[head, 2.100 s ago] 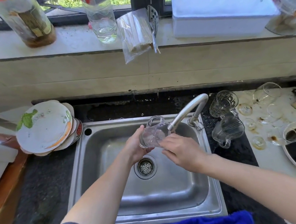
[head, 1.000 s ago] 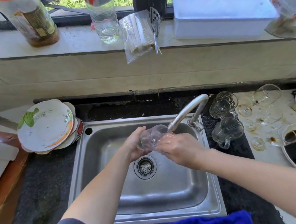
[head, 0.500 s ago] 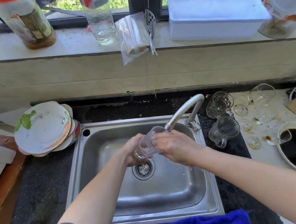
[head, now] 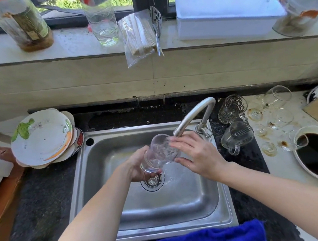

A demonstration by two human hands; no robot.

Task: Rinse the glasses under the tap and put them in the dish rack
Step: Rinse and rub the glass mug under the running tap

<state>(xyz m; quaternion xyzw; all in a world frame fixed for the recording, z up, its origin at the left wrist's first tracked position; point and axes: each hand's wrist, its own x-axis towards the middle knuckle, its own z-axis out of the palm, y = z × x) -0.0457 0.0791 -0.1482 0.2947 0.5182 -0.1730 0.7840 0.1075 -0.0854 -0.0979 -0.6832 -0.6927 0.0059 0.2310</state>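
Early yet, it seems: one glass at the tap

So far one glass [head: 158,153] is held between both hands, just under the tap [head: 193,114]. The left hand [head: 137,168] grips its base. The right hand [head: 199,155] pinches the mouth end, fingers above and thumb below. Beyond the right hand more glasses [head: 237,138] wait on the counter [head: 244,156], some stained. I can see no rack.

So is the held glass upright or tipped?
Tipped: the glass leans with its mouth up toward the tap spout, base in the left hand.
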